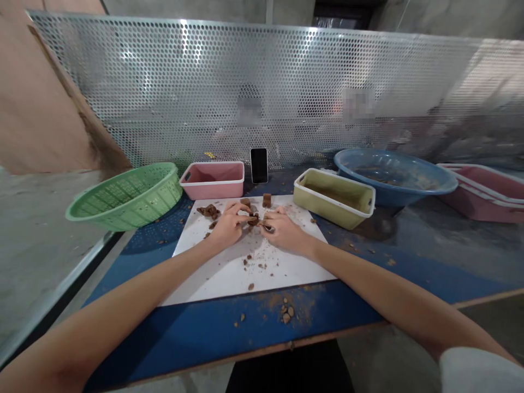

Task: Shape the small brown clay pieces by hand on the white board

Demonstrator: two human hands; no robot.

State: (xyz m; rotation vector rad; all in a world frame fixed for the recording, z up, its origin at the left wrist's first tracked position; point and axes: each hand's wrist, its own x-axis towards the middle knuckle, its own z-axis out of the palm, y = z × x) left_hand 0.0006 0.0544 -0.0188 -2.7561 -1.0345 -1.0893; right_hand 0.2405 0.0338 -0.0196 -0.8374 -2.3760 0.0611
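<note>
Brown lump (254, 220) sits between the two hands over the white sheet (229, 281), with the left hand (229, 225) pinching it and the right hand (284, 232) narrow at its other side, though I honestly can't tell if those fingertips grip it too. Guessing the sheet's there to catch crumbs (261, 266), cause loads are scattered on it and on the blue tabletop (184, 333) as well. Pink bin (213, 190) and yellow-green bin (327, 207) flank the sheet's far corners, probably for easy reach, leaving the middle free for handwork.
</note>
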